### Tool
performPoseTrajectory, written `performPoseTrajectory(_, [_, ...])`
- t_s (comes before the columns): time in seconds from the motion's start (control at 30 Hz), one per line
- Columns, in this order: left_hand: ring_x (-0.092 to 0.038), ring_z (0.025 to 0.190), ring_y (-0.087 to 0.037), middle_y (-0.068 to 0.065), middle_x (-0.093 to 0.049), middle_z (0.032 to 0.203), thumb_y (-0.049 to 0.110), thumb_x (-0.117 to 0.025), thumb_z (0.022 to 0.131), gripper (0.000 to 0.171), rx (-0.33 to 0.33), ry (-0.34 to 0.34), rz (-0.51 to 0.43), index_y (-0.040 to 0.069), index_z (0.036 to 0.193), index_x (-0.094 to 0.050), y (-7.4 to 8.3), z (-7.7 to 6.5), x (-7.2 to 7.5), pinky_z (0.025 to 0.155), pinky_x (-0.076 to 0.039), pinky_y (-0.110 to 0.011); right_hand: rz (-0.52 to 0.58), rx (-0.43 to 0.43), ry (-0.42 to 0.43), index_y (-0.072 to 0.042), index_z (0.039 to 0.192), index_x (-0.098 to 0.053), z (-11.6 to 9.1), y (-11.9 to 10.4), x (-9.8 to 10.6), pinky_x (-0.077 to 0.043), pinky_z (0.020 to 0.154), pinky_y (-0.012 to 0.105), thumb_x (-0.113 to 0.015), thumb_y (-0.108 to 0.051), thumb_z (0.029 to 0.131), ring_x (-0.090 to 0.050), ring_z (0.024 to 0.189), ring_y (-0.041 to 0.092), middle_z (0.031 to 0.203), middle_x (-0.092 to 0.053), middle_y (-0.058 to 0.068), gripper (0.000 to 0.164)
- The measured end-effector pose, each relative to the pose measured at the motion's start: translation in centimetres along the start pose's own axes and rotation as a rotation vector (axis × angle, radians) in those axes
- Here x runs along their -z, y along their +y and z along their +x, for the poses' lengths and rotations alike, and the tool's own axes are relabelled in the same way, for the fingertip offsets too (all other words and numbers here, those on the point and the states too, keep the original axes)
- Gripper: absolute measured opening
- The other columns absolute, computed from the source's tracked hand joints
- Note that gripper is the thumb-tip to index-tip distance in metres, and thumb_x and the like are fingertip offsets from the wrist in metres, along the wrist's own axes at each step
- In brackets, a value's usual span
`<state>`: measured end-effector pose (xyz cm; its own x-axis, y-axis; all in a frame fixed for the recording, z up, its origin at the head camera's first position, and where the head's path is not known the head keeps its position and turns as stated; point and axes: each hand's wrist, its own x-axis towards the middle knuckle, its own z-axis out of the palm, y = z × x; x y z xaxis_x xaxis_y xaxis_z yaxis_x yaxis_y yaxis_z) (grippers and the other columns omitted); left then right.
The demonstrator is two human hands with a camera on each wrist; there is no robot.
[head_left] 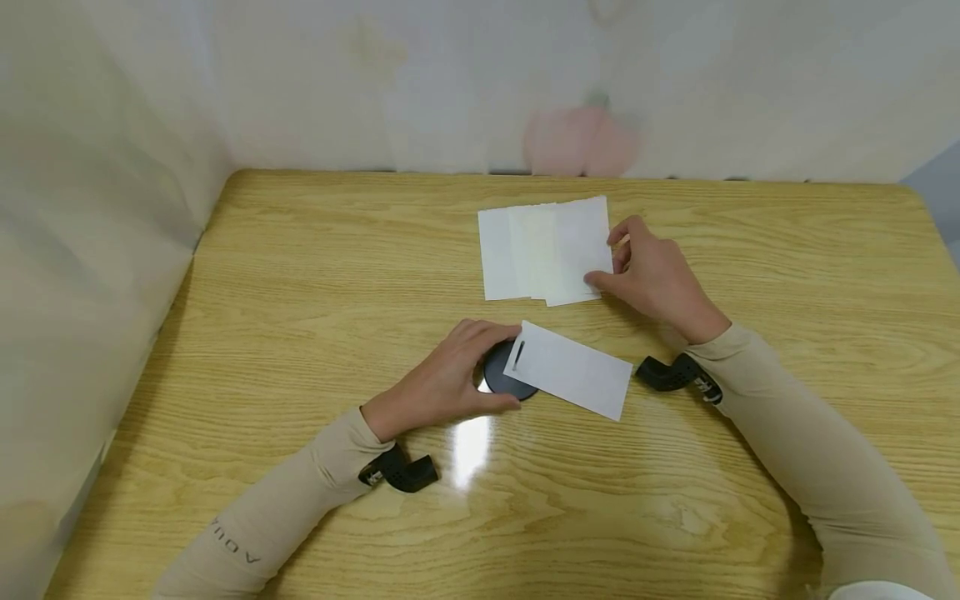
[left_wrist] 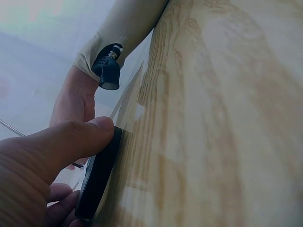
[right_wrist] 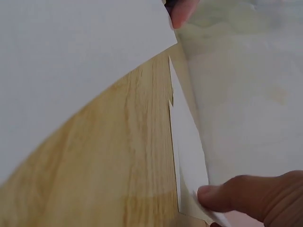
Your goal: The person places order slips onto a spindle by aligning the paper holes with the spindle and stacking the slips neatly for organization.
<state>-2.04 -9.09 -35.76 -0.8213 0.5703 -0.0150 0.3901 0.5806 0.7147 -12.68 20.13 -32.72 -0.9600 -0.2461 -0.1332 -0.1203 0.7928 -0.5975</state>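
In the head view my left hand (head_left: 450,375) grips a black round disc (head_left: 498,371) by its edge, with fingers on the far side and thumb on the near side. Over part of the disc lies a white card (head_left: 577,371) with a short dark bar near its left end. The left wrist view shows the thick rim of the disc (left_wrist: 99,175) under my thumb, and a thin metal rod (left_wrist: 12,127) behind it. Farther back, my right hand (head_left: 656,275) pinches the right edge of the top sheet in overlapping white paper sheets (head_left: 532,250); its other fingertips are partly hidden.
The wooden table (head_left: 315,267) runs back to a pale curtain (head_left: 450,92) with faded prints, which also hangs along the left side. Black wrist cameras (head_left: 408,471) sit on both sleeves. A white rounded edge (head_left: 877,590) shows at the bottom right.
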Motion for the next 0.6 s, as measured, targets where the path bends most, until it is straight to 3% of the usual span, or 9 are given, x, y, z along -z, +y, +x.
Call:
performPoseTrajectory(0.27, [-0.050, 0.128, -0.023, -0.006, -0.056, 0.146, 0.037, -0.088, 0.082, 0.084, -0.001, -0.007, 0.000, 0.012, 0.152, -0.049, -0.08, -0.07, -0.02, 0.098, -0.049, -0.040, 0.049, -0.061, -0.028, -0.001, 0.150, -0.038, 0.54, 0.15, 0.32, -0.045, 0.076, 0.033, -0.078, -0.027, 0.091, -0.061, 0.082, 0.024, 0.097, -0.068, 0.012, 0.076])
performPoseTrajectory(0.37, [-0.050, 0.128, -0.023, -0.007, -0.056, 0.146, 0.037, -0.088, 0.082, 0.084, 0.001, -0.009, -0.001, 0.012, 0.153, -0.049, -0.05, -0.06, 0.00, 0.098, -0.050, -0.040, 0.039, -0.047, -0.019, 0.000, 0.144, -0.051, 0.56, 0.23, 0.33, -0.045, 0.077, 0.032, -0.077, -0.026, 0.091, -0.062, 0.085, 0.024, 0.098, -0.069, 0.013, 0.065])
performPoseTrajectory(0.47, [-0.050, 0.128, -0.023, -0.007, -0.056, 0.146, 0.037, -0.088, 0.083, 0.084, 0.004, -0.011, -0.005, 0.012, 0.153, -0.049, -0.04, -0.02, 0.00, 0.099, -0.050, -0.041, 0.029, -0.023, -0.001, -0.002, 0.127, -0.068, 0.44, 0.28, 0.25, -0.044, 0.076, 0.030, -0.075, -0.025, 0.093, -0.061, 0.086, 0.024, 0.097, -0.070, 0.013, 0.042])
performPoseTrajectory(0.6, [-0.050, 0.130, -0.023, -0.007, -0.056, 0.147, 0.037, -0.088, 0.083, 0.085, 0.008, -0.016, -0.007, 0.012, 0.153, -0.048, -0.09, 0.03, 0.03, 0.101, -0.049, -0.041, 0.041, -0.004, 0.023, -0.006, 0.111, -0.075, 0.30, 0.30, 0.04, -0.042, 0.072, 0.029, -0.070, -0.027, 0.097, -0.058, 0.084, 0.023, 0.094, -0.069, 0.012, 0.026])
